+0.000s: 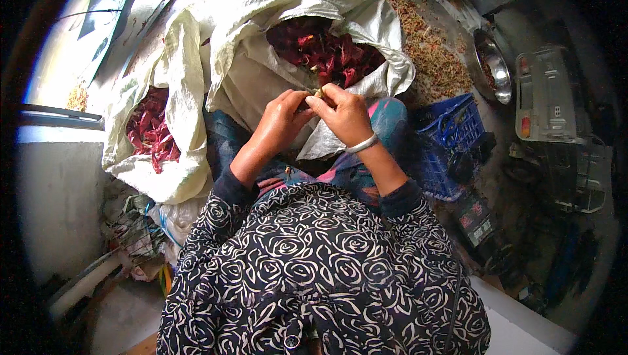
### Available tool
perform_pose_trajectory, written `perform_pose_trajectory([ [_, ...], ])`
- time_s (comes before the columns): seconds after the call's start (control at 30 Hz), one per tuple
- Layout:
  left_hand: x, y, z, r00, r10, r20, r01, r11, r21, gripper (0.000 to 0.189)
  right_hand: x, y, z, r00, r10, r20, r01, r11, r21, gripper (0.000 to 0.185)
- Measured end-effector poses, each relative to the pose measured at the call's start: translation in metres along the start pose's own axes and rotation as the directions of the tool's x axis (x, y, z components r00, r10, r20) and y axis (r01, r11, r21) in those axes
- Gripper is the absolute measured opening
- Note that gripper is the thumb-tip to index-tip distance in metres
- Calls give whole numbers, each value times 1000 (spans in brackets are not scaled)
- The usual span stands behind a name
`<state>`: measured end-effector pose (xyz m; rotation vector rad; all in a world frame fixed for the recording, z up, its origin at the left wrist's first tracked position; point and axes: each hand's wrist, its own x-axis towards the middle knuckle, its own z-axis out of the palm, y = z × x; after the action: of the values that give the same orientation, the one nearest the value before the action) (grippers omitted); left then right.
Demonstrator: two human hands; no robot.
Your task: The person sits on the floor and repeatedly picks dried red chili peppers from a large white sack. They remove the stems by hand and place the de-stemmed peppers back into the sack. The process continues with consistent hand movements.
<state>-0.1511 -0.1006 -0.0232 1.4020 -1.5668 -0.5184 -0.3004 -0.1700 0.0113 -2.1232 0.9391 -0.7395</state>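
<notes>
My left hand (280, 115) and my right hand (347, 113) meet fingertip to fingertip above my lap. Between them they pinch the pale stem end (319, 93) of what looks like a dried red chilli pepper (324, 77), though the fingers hide part of it. A white ring circles my right wrist. Just beyond my hands, a large white woven sack (314, 6) lies with its mouth wide, showing many dark red dried peppers (348, 55). To the left, a smaller white sack (186, 60) holds more dried red peppers (152, 124).
Loose stems and reddish bits (434, 46) cover the floor at the far right. A metal bowl (501, 77), a blue plastic basket (441, 178) and a clear plastic container (547, 95) stand on the right. A low wall (61, 208) is at the left.
</notes>
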Motion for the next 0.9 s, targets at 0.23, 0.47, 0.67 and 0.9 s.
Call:
perform_pose_trajectory([
  [0.23,-10,16,-6,958,-265,114,285,928,-241,20,-4,0,4,968,217,126,-250,870,426,28],
  [0.47,-11,29,-26,939,-248,237,341,759,-555,21,-5,-17,-9,719,293,630,-669,51,741,17],
  [0.67,-8,33,-34,938,-224,263,344,685,-642,21,-5,-13,-2,697,178,694,-656,-232,718,17],
  [0.9,-27,34,-69,896,-425,125,439,814,-381,21,-13,41,0,820,221,528,-499,728,470,20],
])
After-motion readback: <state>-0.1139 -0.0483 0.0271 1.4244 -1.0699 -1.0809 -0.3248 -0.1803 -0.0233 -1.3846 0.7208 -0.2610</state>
